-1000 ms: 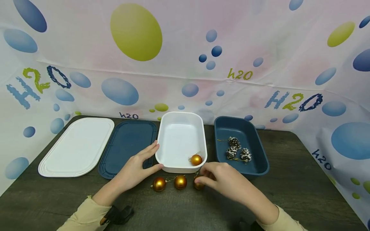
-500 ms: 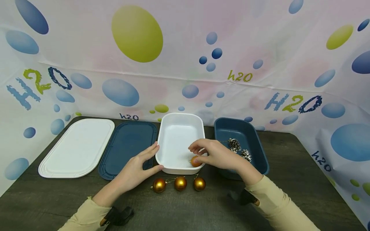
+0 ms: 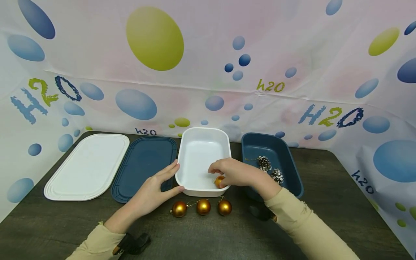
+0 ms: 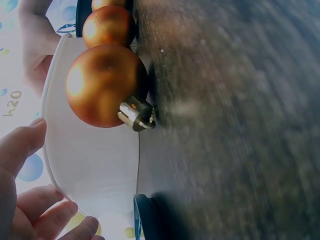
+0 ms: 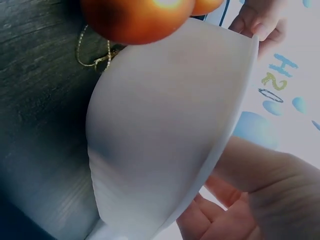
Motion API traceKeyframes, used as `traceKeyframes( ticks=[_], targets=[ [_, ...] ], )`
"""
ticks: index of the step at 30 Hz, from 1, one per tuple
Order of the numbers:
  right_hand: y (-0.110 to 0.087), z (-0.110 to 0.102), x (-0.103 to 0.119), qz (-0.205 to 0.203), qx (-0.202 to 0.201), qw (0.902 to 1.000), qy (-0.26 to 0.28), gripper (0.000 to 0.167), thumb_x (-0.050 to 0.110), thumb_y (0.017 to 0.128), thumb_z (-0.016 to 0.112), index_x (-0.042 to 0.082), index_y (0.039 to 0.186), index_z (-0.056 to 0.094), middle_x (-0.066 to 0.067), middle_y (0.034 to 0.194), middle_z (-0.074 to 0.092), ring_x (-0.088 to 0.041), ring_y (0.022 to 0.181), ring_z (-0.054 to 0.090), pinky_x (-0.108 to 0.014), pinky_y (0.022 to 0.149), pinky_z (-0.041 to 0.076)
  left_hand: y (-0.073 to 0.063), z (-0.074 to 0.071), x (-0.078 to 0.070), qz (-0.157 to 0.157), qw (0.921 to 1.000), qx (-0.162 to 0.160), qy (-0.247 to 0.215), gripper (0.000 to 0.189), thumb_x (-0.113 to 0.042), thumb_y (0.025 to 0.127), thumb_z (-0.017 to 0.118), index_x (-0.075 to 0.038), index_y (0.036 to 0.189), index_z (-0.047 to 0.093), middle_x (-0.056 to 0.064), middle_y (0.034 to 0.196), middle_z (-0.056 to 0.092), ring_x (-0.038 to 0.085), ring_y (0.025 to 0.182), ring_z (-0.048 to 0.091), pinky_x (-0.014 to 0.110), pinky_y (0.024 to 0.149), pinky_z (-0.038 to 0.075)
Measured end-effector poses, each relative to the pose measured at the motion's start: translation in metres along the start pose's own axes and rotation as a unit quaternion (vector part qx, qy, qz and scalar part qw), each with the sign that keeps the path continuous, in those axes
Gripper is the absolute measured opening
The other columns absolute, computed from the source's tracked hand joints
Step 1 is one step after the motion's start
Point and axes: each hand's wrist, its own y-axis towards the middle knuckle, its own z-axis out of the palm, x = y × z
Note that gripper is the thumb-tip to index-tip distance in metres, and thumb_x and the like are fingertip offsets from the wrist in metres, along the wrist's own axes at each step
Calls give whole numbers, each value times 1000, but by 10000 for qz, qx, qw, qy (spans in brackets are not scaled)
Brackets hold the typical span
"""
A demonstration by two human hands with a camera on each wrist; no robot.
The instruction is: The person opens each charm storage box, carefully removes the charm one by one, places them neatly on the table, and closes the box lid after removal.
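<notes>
My left hand (image 3: 156, 187) touches the near left corner of a white plastic container (image 3: 180, 155), its fingers and thumb spread along the rim. Over the container's near right corner reaches my right hand (image 3: 238, 172). Its thumb and curled fingers are around a gold Christmas ball (image 3: 219, 181) inside, partly covering it. Three more gold Christmas balls lie in a row on the table before the container: a left one (image 3: 179, 209), a middle one (image 3: 203, 207) and a right one (image 3: 225, 207). In the right wrist view, the container's wall (image 5: 160, 110) hides the ball inside.
A dark blue container (image 3: 294, 164) holding snowy pine cones (image 3: 277, 176) stands to the right, partly behind the right forearm. A white lid (image 3: 87, 166) and a dark blue lid (image 3: 147, 157) lie at the left. A patterned sheet (image 3: 208, 43) hangs behind the table.
My right hand has left the right-hand ball on the table and moved up into the white container, onto the ball there. The left hand has stayed at the rim.
</notes>
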Motion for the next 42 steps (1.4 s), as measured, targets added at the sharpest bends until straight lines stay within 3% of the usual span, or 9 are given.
traceKeyframes(
  ticks=[6,14,20,30,36,42],
  targets=[
    [5,1,1,203,241,9990,-313,32,-3,77,74,0,109,69,-11,107,67,-21,89,61,-28,77,50,0,0,-1,-2,10000,-3,0,76,-48,86,67,-9,146,40,6,154,29,35,137,29,59,101,34],
    [8,1,2,198,225,9986,-427,16,-1,77,74,5,92,74,-3,84,63,-15,71,50,-24,64,42,0,0,-1,9,10000,3,13,76,-47,86,67,-9,146,39,5,154,29,35,137,28,58,101,33],
    [-2,0,3,-38,-410,9991,130,15,4,81,75,5,96,73,-3,92,65,-15,82,60,-25,74,51,-1,0,-1,11,10000,1,23,76,-48,86,67,-9,146,40,5,154,29,36,137,29,59,101,33],
    [-38,-2,10,-223,-1578,9854,606,25,9,85,73,12,110,69,3,111,64,-12,98,59,-29,79,53,0,0,-1,11,10000,-7,17,76,-47,86,67,-9,146,39,6,154,29,35,137,28,58,102,33],
    [-67,5,15,-51,-1957,9773,816,28,9,85,73,15,111,68,6,112,62,-10,94,58,-34,78,53,1,-1,-1,1,10000,18,4,76,-46,86,68,-9,146,38,6,154,28,36,138,28,58,102,33],
    [-92,17,16,-86,-2054,9722,1124,28,9,84,73,17,111,68,7,111,61,-9,94,59,-31,77,54,1,-1,-1,-45,10000,14,6,77,-47,86,68,-9,146,38,6,154,28,36,138,27,59,101,33]
  ],
)
